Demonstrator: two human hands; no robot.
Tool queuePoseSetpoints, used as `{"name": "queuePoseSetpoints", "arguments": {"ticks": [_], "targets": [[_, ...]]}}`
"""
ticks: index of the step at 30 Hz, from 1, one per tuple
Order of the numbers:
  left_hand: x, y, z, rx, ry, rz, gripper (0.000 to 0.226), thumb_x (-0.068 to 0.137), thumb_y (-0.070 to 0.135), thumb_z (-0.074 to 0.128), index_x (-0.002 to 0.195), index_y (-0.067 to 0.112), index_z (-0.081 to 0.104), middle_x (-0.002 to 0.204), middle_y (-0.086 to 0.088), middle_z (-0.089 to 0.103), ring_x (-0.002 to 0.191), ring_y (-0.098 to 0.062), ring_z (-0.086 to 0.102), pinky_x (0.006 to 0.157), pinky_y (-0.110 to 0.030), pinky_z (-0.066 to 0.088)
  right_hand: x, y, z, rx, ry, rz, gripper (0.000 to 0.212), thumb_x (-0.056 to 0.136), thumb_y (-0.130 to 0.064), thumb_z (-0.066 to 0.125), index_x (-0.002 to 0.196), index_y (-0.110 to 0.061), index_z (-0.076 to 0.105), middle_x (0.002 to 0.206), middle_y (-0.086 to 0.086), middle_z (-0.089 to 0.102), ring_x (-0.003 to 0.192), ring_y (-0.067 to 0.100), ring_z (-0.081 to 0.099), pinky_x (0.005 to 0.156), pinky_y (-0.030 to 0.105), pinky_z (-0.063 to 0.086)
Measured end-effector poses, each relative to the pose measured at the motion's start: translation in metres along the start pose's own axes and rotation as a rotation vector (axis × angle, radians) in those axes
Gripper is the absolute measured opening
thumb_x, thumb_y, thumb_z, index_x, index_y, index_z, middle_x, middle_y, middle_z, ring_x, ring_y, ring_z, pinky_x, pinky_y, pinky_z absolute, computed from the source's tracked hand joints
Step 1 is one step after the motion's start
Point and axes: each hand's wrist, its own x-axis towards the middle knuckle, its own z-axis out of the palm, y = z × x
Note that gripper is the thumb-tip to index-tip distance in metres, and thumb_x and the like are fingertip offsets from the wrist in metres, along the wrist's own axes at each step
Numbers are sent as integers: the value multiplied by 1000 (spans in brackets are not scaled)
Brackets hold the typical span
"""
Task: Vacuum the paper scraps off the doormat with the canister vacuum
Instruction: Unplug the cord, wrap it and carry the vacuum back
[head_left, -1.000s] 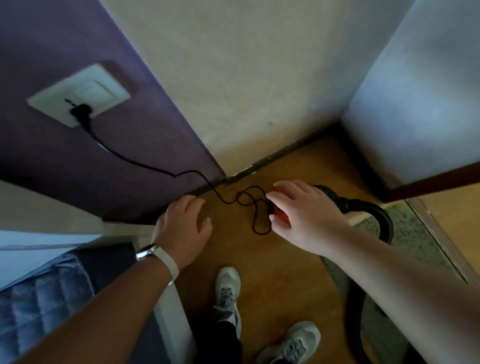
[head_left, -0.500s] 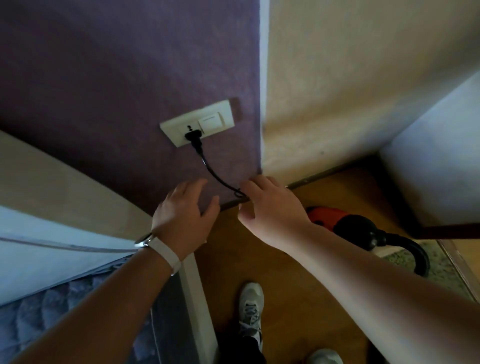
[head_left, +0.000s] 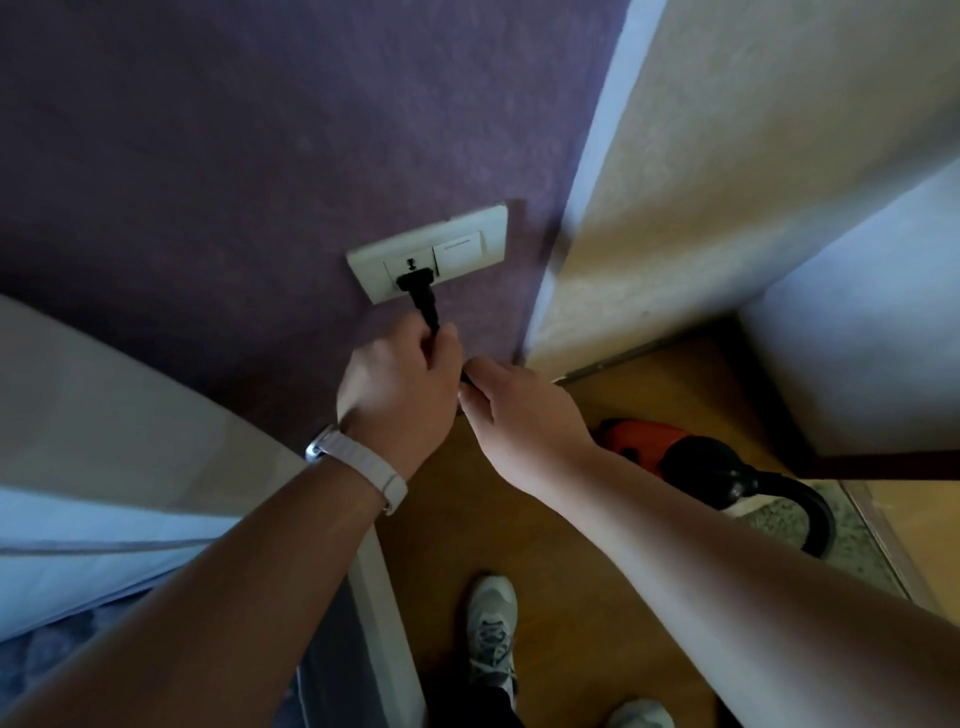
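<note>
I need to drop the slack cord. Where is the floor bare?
Bare wooden floor lies between the white panel, the grey shoe and the canister vacuum; another patch runs from the vacuum to the skirting. It is crowded by the socket plate, where left hand and right hand both hold the power cord.

- Power cord (head_left: 427, 312): the run below the plug is enclosed by the curled fingers of the left hand (head_left: 397, 384). A short dark stretch is pinched at the right hand (head_left: 524, 415), whose fingertips are turned out of sight.
- Canister vacuum (head_left: 649, 441): the near end is covered by the right forearm.
- Hose (head_left: 818, 512): the lower run is hidden behind the same forearm.
- Doormat (head_left: 862, 545): only a speckled strip is exposed, and its surface detail is too fine to be read.
- Right shoe (head_left: 641, 714): cut off by the bottom edge.
</note>
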Motion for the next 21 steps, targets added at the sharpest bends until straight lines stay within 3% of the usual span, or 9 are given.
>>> {"name": "queuePoseSetpoints", "arguments": {"ticks": [3, 5, 8, 11, 13, 15, 17, 21], "targets": [[-16, -2, 8, -6, -26, 87, 35, 99, 31, 51, 66, 23, 41, 51, 2, 47, 45, -17, 48, 45, -28, 36, -14, 13, -1, -86, -31, -72, 24, 107, -36, 32, 94, -21, 47, 68, -10, 47, 56, 14, 50, 48, 28, 34], [-36, -3, 19, -31, -107, 101, 33, 99, 31, 52, 68, 21, 47, 51, 1, 52, 42, -18, 51, 41, -31, 42, -33, 27, -1, -103, -51, -125, 21, 106, -34, 38, 96, -22, 52, 68, -12, 48, 54, 11, 49, 47, 27, 36], [-54, -1, 31, -107, -135, 75, 33, 99, 34, 49, 72, 15, 53, 60, -7, 64, 48, -22, 59, 47, -38, 48, -61, 49, -7, -77, -72, -87, 18, 103, -31, 46, 86, -29, 42, 62, -14, 40, 50, 6, 42, 45, 21, 26], [-47, 11, 38, -141, -103, 71, 30, 101, 32, 44, 74, 17, 49, 66, -9, 64, 52, -22, 58, 47, -38, 46, -78, 74, -18, -28, -148, 77, 17, 104, -31, 44, 97, -23, 57, 72, -7, 56, 57, 10, 55, 48, 29, 44], [-41, 16, 40, -42, -130, 146, 29, 102, 31, 42, 74, 23, 43, 63, -6, 57, 51, -22, 54, 46, -34, 39, -87, 96, -29, -4, -187, 202, 17, 104, -30, 43, 100, -23, 59, 75, -6, 58, 53, 9, 54, 47, 29, 46], [-36, 16, 41, 176, -197, 251, 29, 102, 32, 40, 75, 22, 39, 59, 0, 45, 50, -22, 46, 48, -30, 29, -96, 118, -41, 21, -212, 291, 18, 104, -30, 45, 90, -27, 56, 69, -5, 57, 45, 8, 47, 43, 29, 39], [-29, 15, 42, 367, -248, 312, 28, 101, 33, 38, 78, 20, 38, 60, 4, 38, 52, -23, 41, 52, -31, 28, -104, 136, -56, 65, -223, 351, 21, 102, -30, 48, 83, -31, 54, 62, -3, 56, 42, 9, 41, 42, 30, 32], [-15, 15, 46, 536, -203, 417, 26, 100, 26, 47, 76, 14, 44, 61, -6, 43, 50, -26, 41, 50, -28, 22, -115, 173, -78, 136, -204, 463, 17, 101, -32, 52, 86, -28, 59, 54, -3, 51, 37, 8, 37, 39, 25, 25]]}}
